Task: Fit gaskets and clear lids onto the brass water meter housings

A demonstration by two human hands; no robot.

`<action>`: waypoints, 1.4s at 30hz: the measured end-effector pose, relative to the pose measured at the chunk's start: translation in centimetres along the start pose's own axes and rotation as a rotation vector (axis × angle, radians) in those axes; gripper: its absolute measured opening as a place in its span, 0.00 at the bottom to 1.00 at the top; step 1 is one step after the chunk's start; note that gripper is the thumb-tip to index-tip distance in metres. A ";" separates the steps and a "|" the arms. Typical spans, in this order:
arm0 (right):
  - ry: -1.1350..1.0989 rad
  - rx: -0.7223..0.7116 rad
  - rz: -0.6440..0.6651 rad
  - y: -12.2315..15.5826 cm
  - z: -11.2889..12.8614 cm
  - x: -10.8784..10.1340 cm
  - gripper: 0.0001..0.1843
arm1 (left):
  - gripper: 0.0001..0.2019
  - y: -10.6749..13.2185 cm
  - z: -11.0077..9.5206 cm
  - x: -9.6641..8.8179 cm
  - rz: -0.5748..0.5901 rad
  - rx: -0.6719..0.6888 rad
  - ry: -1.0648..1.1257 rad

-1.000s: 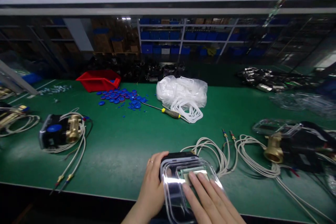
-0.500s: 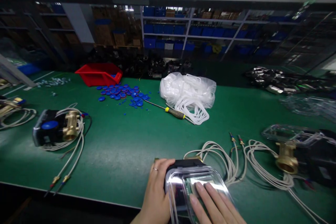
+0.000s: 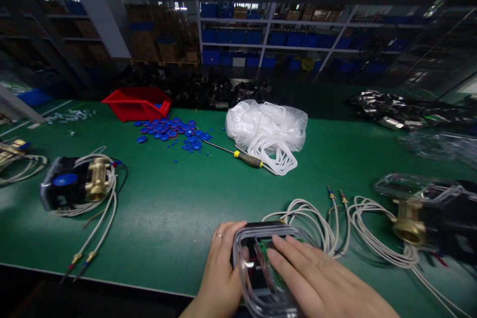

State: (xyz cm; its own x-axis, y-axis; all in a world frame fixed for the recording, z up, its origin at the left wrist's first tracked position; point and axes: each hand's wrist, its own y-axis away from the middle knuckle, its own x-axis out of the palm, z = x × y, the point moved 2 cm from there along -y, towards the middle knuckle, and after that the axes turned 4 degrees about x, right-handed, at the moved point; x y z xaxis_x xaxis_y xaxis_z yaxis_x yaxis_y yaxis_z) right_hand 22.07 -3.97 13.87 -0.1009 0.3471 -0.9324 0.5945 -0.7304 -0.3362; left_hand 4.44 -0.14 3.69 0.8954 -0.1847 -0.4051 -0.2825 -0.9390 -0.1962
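Note:
At the bench's front edge, my left hand point(image 3: 222, 269) is wrapped round the left side of a meter with a black housing point(image 3: 257, 226). A clear plastic cover point(image 3: 243, 285) sits over its face, and a green circuit board point(image 3: 265, 248) shows through it. My right hand point(image 3: 316, 276) lies across the cover with fingers stretched out flat; its thumb is hidden. Coiled beige cables point(image 3: 322, 228) run out behind the meter to the right. Their metal-tipped probes point(image 3: 331, 194) point away from me.
Another meter with brass fitting point(image 3: 409, 223) lies at right, one more point(image 3: 67, 184) at left. Further back are a screwdriver point(image 3: 249, 159), a bag of white gaskets point(image 3: 266, 124), blue caps point(image 3: 164, 129) and a red bin point(image 3: 136, 104). Shelves stand beyond the bench.
My right hand has moved further over the cover from the right, and its fingers now point more to the left. My left hand keeps its grip on the meter. The view has shifted slightly.

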 end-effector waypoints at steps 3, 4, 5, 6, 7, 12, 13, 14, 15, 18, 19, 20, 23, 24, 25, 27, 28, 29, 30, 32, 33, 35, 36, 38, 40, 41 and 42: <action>-0.164 0.086 0.102 -3.7 -1.6 -1.0 0.24 | 0.16 -2.6 -0.6 -0.6 0.020 -0.113 0.079; -0.227 0.114 0.213 -5.1 -2.3 -1.1 0.21 | 0.15 -3.6 -0.7 -0.8 0.013 -0.149 0.085; -0.265 0.168 0.341 -6.4 -3.1 -1.0 0.18 | 0.14 -4.6 -0.7 -1.0 -0.004 -0.183 0.079; -0.282 0.208 0.446 -7.6 -3.8 -1.0 0.14 | 0.13 -5.5 -0.6 -1.2 -0.024 -0.207 0.066; -0.272 0.226 0.524 -8.7 -4.5 -0.9 0.11 | 0.12 -6.2 -0.5 -1.4 -0.050 -0.225 0.051; -0.245 0.199 0.607 -10.7 -6.3 -0.6 0.09 | 0.18 -5.6 -0.8 -2.1 -0.307 -0.152 -0.082; -0.243 0.199 0.605 -10.6 -6.3 -0.5 0.09 | 0.15 -5.0 -1.3 -2.3 -0.397 -0.041 -0.156; -0.242 0.197 0.604 -10.4 -6.3 -0.5 0.09 | 0.10 -4.5 -2.0 -2.5 -0.461 0.111 -0.230; -0.241 0.195 0.603 -10.3 -6.2 -0.5 0.08 | 0.07 -4.0 -2.8 -2.4 -0.471 0.279 -0.289; -0.236 0.185 0.600 -9.9 -6.0 -0.5 0.08 | 0.14 -4.2 -4.9 -1.5 -0.171 0.604 -0.339; -0.233 0.185 0.600 -9.9 -5.9 -0.6 0.08 | 0.17 -4.7 -5.4 -1.1 -0.033 0.632 -0.359; -0.228 0.186 0.599 -9.8 -5.9 -0.6 0.08 | 0.18 -5.3 -5.8 -0.7 0.093 0.636 -0.410; -0.212 0.181 0.589 -9.7 -5.8 -0.7 0.08 | 0.15 -6.5 -6.2 0.1 0.326 0.626 -0.626; -0.209 0.178 0.585 -9.7 -5.7 -0.7 0.08 | 0.13 -6.6 -6.2 0.2 0.345 0.627 -0.683; -0.207 0.176 0.581 -9.6 -5.6 -0.8 0.08 | 0.12 -6.4 -6.2 0.2 0.333 0.633 -0.733; -0.207 0.180 0.575 -9.5 -5.5 -0.9 0.07 | 0.10 -5.6 -6.0 0.1 0.243 0.646 -0.818; -0.207 0.185 0.572 -9.5 -5.4 -0.9 0.07 | 0.08 -5.0 -5.9 0.0 0.179 0.650 -0.856; -0.208 0.190 0.569 -9.5 -5.4 -0.9 0.07 | 0.06 -4.4 -5.8 -0.2 0.106 0.645 -0.879; -0.208 0.194 0.566 -9.5 -5.3 -1.0 0.07 | 0.05 -3.9 -5.6 -0.3 0.035 0.628 -0.876; -0.213 0.197 0.565 -9.5 -5.3 -1.0 0.07 | 0.07 -3.2 -5.3 -0.6 -0.075 0.566 -0.810; -0.217 0.197 0.564 -9.6 -5.3 -1.0 0.07 | 0.10 -3.1 -5.2 -0.6 -0.110 0.528 -0.776; -0.225 0.197 0.564 -9.7 -5.4 -1.0 0.07 | 0.14 -3.3 -5.2 -0.7 -0.137 0.447 -0.746; -0.231 0.196 0.564 -9.8 -5.4 -1.0 0.07 | 0.14 -3.6 -5.3 -0.6 -0.136 0.398 -0.749; -0.246 0.190 0.566 -9.8 -5.6 -1.0 0.07 | 0.11 -4.5 -5.6 -0.6 -0.105 0.269 -0.779; -0.272 0.176 0.568 -9.8 -5.8 -1.1 0.08 | 0.10 -5.4 -6.0 -0.5 -0.067 0.154 -0.811; -0.289 0.168 0.568 -9.7 -5.9 -1.1 0.09 | 0.11 -5.7 -6.2 -0.5 -0.056 0.116 -0.827; -0.310 0.160 0.565 -9.6 -6.0 -1.2 0.10 | 0.12 -6.0 -6.3 -0.4 -0.051 0.092 -0.839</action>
State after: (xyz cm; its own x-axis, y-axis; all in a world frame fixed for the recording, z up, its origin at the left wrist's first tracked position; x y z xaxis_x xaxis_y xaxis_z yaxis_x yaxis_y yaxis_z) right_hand 21.28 6.17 18.97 -0.0472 -0.2829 -0.9580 0.4995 -0.8372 0.2226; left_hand 7.94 3.71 10.69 0.3656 0.1684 -0.9154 -0.3077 -0.9063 -0.2896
